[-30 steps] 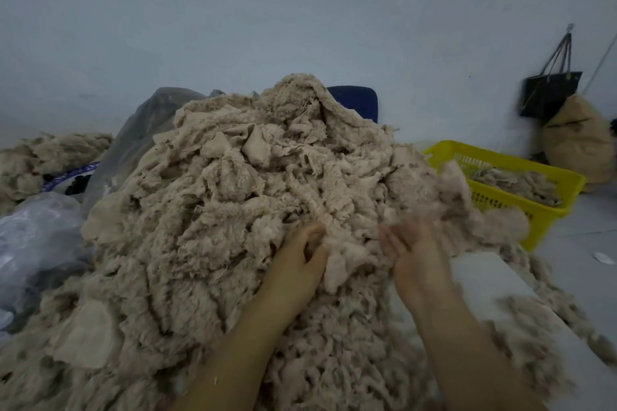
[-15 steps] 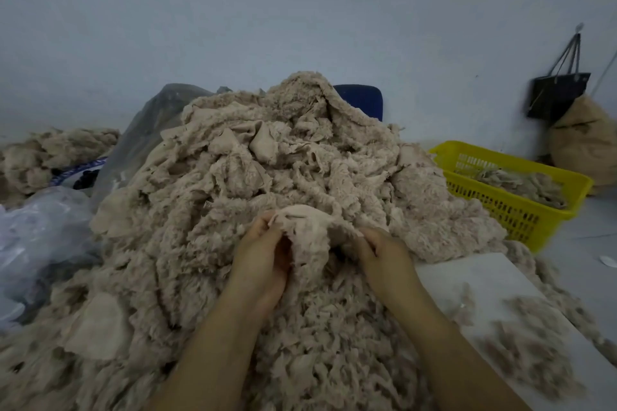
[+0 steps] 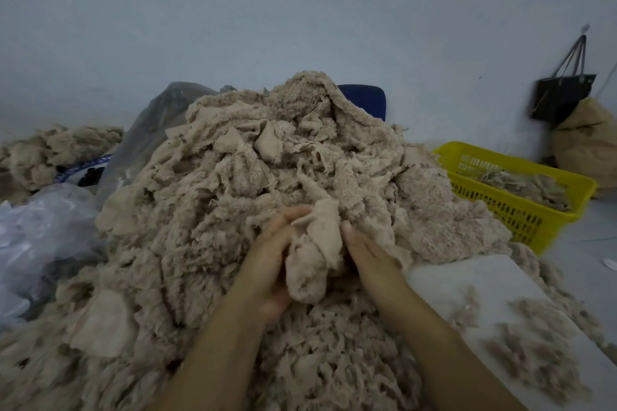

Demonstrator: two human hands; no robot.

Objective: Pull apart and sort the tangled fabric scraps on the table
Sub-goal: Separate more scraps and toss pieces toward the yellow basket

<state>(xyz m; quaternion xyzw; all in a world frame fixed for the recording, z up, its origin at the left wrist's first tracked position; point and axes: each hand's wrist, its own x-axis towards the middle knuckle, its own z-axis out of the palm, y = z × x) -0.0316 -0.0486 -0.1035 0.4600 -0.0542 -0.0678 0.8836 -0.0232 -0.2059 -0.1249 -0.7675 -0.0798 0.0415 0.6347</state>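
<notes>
A tall heap of tangled beige fleece scraps [image 3: 267,170] fills the middle of the table. At its near slope a folded beige scrap [image 3: 317,253] stands up out of the heap between my two hands. My left hand [image 3: 270,260] grips its left side, fingers curled over its top edge. My right hand [image 3: 367,250] lies against its right side; its fingertips are buried in the fabric, so how they hold is hidden. A yellow plastic basket [image 3: 521,210] at the right holds several sorted scraps.
A white board [image 3: 474,280] with loose fluff lies at the near right. Clear plastic bags [image 3: 43,227] sit at the left, with another scrap pile [image 3: 50,153] behind them. A blue chair back [image 3: 367,100] shows behind the heap. A black bag [image 3: 561,97] hangs on the wall.
My hands drew together from wide apart on the heap and gathered one scrap, which now stands lifted and bunched between them. The right hand came left from near the basket side.
</notes>
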